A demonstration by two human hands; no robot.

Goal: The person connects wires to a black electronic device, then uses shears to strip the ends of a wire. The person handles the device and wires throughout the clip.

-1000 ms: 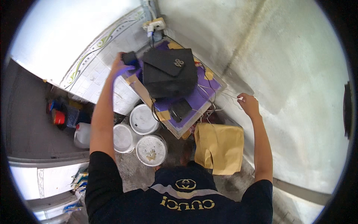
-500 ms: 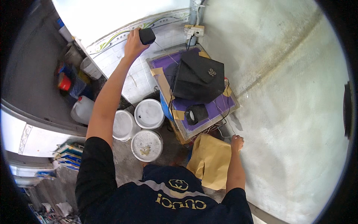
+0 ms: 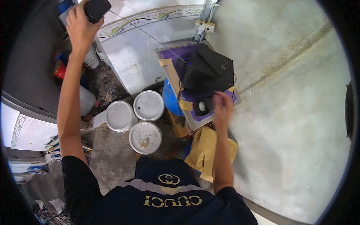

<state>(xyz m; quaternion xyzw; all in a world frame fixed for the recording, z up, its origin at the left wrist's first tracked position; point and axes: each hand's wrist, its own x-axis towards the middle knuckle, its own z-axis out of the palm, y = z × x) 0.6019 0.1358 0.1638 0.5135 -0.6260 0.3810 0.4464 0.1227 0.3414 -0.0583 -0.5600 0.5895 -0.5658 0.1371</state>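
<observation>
My left hand (image 3: 80,28) is raised at the upper left, its fingers wrapped around a small black speaker (image 3: 96,10). A thin cable (image 3: 148,35) runs taut from that speaker to a large black angular box (image 3: 208,69), perhaps a subwoofer. The box rests on a purple screen in a worn frame (image 3: 165,67) patched with tan tape. A second small black speaker (image 3: 201,107), with a pale oval on it, sits on the screen in front of the box. My right hand (image 3: 223,105) is just right of this second speaker, smeared by motion, so its fingers do not read clearly.
Three white lidded buckets (image 3: 149,105) stand on the floor left of the frame, near a blue round object (image 3: 171,99). Brown paper (image 3: 204,152) lies below the frame. A power socket (image 3: 204,27) is on the wall corner. A pale wall (image 3: 292,112) rises at the right.
My left hand has carried the small speaker up and left, stretching its cable. My right hand has left the wires by the wall and moved up beside the second speaker.
</observation>
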